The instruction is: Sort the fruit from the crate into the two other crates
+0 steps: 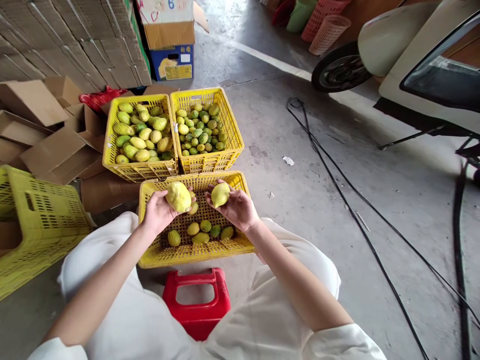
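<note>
A large, knobbly yellow lemon (178,196) rests in my left hand (160,212), fingers curled round it from below. My right hand (240,209) holds a smaller, smoother yellow lemon (220,195) with a pointed tip. Both hands are above the near yellow crate (195,260), where several yellow and green lemons (200,238) lie on the bottom. Beyond it stand two more yellow crates. The far left crate (140,170) contains larger yellow-green lemons (138,143), and the far right crate (212,161) has smaller, greener ones (203,136).
A red plastic stool (198,320) is between my knees. Left are an upright yellow crate (41,215) and opened cardboard boxes (56,150). Black cables (352,210) cross the concrete floor on the right, near a parked white vehicle (408,55). Stacked cartons (75,40) stand behind.
</note>
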Tool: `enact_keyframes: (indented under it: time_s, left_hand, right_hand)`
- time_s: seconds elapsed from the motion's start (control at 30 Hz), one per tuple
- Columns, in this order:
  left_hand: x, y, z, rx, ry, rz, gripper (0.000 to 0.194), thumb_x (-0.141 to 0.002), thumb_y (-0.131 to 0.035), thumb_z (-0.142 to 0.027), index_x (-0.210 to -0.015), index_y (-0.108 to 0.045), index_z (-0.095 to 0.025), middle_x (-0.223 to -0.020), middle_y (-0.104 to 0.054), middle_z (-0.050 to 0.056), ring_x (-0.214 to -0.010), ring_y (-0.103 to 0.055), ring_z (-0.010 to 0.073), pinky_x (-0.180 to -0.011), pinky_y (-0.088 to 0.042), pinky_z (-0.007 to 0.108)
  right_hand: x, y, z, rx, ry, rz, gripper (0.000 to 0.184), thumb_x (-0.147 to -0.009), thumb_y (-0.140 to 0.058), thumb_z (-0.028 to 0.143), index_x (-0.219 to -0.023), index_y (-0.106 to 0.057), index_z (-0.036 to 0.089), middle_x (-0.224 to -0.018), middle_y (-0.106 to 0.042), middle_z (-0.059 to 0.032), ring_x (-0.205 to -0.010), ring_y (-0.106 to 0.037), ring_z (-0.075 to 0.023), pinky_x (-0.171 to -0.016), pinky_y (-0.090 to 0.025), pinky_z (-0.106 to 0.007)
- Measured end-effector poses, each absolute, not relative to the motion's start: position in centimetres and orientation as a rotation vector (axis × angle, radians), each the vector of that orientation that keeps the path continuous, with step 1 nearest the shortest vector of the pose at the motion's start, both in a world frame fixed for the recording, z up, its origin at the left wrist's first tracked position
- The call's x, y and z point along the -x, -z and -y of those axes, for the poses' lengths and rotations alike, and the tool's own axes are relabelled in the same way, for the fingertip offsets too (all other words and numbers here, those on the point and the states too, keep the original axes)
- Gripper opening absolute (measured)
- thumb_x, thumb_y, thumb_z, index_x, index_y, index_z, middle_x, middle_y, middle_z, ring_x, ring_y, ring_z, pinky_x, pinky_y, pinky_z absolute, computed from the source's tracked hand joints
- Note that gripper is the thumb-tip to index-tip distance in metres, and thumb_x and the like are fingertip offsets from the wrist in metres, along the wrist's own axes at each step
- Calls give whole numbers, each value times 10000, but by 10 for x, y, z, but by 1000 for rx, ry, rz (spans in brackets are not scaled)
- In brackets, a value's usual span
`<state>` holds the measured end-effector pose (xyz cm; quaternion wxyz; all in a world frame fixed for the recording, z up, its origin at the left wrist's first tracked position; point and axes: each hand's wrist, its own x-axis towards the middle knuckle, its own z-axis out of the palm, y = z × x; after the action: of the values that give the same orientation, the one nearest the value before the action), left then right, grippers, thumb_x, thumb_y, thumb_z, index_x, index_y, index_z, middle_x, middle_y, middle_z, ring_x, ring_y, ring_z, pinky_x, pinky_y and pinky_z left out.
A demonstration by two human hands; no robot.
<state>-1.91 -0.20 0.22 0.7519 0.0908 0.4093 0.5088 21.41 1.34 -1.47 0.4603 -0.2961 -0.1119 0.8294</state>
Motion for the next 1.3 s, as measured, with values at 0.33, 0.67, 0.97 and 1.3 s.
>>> enact_keyframes:
  time_s: [0.33, 0.67, 0.97, 1.3]
  left_hand:
    - [16, -1, 0, -141, -1184, -1027, 304, -854, -687, -390, -1052, -664, -160, -884, -741, 80, -781, -758, 242, -640, -630, 320]
    - [19, 0, 4, -268, -1038, -898, 448, -788, -694, -256, -1222, -647, -154, -1055, -759, 138, -978, -761, 323, -811, -653, 450]
    - [17, -7, 4, -81, -1103, -903, 363, -926, -522, -358, -1127, -669, -95, -980, -758, 175, -860, -767, 292, -695, -663, 400]
    - [11, -10, 3, -41, -1209, -961, 213, -948, -570, -277, -1099, -641, -144, -949, -736, 124, -805, -745, 242, -620, -628, 312]
  right_hand:
    - [-212, 15, -12, 869, -1986, 209, 321, -770, -808, 306, -1029, -633, 232, -868, -721, 17, -656, -659, -120, -537, -571, -200]
    - [-211, 11, -10, 728, -2081, 412, 434, -669, -770, 170, -1076, -636, 242, -959, -740, 1, -819, -723, -179, -724, -621, -299]
    - [-213, 13, -11, 729, -2097, 381, 348, -749, -795, 389, -1031, -662, 235, -932, -732, -14, -775, -702, -179, -572, -573, -249]
    - [-209, 6, -9, 789, -1982, 311, 433, -703, -778, 155, -1083, -621, 291, -975, -716, 25, -825, -700, -156, -622, -589, -228]
